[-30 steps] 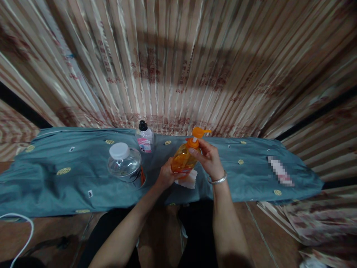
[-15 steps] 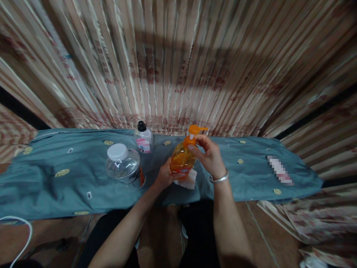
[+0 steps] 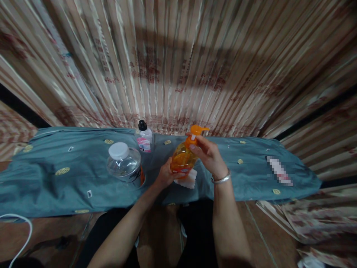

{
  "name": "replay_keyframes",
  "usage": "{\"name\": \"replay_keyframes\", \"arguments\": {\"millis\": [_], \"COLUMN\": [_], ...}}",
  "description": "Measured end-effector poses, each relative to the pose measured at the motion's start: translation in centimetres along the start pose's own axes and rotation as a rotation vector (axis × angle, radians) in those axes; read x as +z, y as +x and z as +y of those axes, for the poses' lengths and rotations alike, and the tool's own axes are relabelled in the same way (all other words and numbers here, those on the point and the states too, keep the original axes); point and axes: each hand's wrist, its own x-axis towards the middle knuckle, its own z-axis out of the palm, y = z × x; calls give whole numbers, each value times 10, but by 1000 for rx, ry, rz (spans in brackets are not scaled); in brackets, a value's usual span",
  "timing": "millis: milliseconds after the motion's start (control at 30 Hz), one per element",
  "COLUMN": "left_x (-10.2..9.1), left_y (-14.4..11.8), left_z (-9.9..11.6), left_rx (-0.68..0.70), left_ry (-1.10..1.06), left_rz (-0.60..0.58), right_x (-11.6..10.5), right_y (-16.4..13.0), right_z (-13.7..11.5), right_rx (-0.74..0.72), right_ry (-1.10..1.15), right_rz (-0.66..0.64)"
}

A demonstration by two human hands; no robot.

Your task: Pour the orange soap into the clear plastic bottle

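Observation:
An orange pump bottle (image 3: pixel 183 158) of clear amber liquid leans to the right above the cloth-covered table. Its lower body rests in the grip of my left hand (image 3: pixel 166 174), which is wrapped round it from the left. At the bottle's neck, my right hand (image 3: pixel 209 153) is closed with thumb and fingers on the orange collar, just under the pump head (image 3: pixel 197 130). A silver bracelet circles the right wrist. Beneath the bottle lies a crumpled white cloth or tissue (image 3: pixel 189 181), partly hidden by the bottle and my left hand.
Left of my hands stands a large clear jar (image 3: pixel 124 166) with a white lid. Behind it is a bottle (image 3: pixel 145 140) with a black cap and pink label. A blurred-out flat object (image 3: pixel 279 171) lies at the right. A striped curtain (image 3: pixel 173 67) hangs behind the blue-green tablecloth (image 3: pixel 50 190).
Both hands stay on the orange bottle. The right hand and pump head have shifted very slightly right; the view has moved a little.

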Motion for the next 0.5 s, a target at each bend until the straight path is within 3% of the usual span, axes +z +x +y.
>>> {"name": "replay_keyframes", "arguments": {"millis": [233, 433, 500], "left_x": [0, 0, 1], "left_y": [1, 0, -1], "left_z": [-5, -2, -2], "left_rx": [6, 12, 12], "left_ry": [-30, -46, -52], "left_rz": [-25, -30, -31], "right_x": [-4, -5, -4], "right_y": [5, 2, 2], "right_z": [-6, -6, -5], "right_rx": [43, -28, -36], "right_ry": [-282, -90, -62], "right_rz": [171, 9, 17]}}
